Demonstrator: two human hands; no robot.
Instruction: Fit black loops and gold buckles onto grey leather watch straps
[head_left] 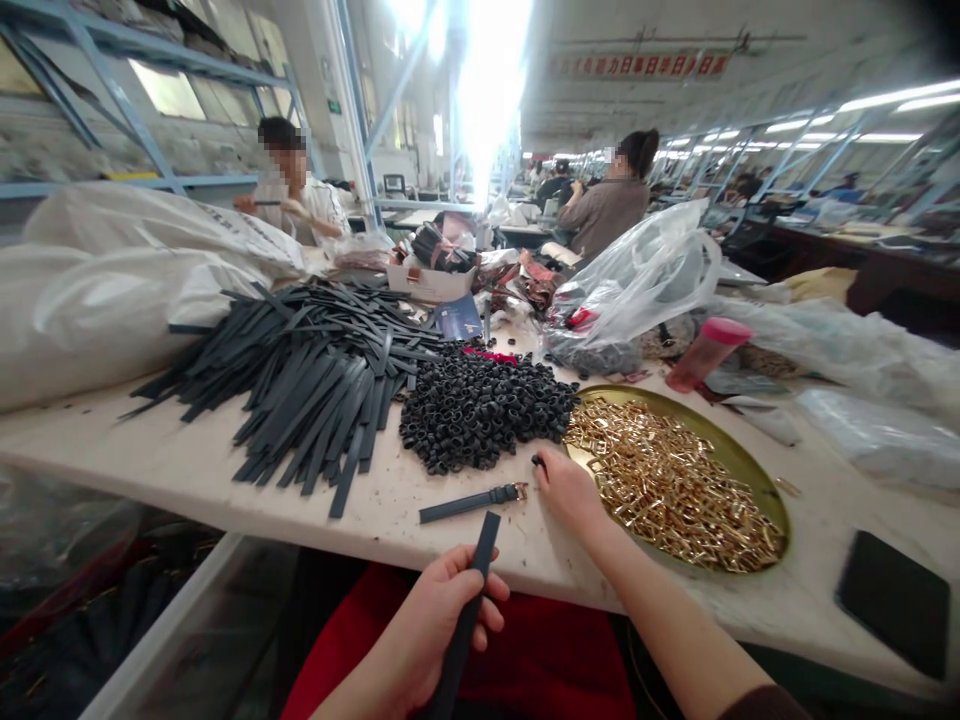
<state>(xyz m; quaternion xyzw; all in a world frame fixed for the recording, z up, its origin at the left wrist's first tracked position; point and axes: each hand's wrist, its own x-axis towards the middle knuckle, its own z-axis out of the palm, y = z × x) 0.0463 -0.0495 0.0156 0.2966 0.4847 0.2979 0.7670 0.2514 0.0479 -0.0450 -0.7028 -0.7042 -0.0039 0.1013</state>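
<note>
My left hand (457, 605) is closed around a dark strap (471, 590), whose upper end points away from me over the table's front edge. Between thumb and fingertips, my right hand (564, 485) pinches a small black loop (537, 460), just in front of the heap of black loops (487, 405). On the table between the hands and the heap lies a strap with a gold buckle (472, 502) on its right end. A large pile of dark straps (315, 380) spreads to the left. Right of my right hand, a round gold tray (780, 500) carries many gold buckles (675, 480).
A black phone (896, 600) lies at the table's right front. A pink-lidded container (705, 355) leans behind the tray. Plastic bags (645, 280) and a white box (431, 283) crowd the back. Big white sacks (112, 290) stand left. Other people (611, 200) work beyond.
</note>
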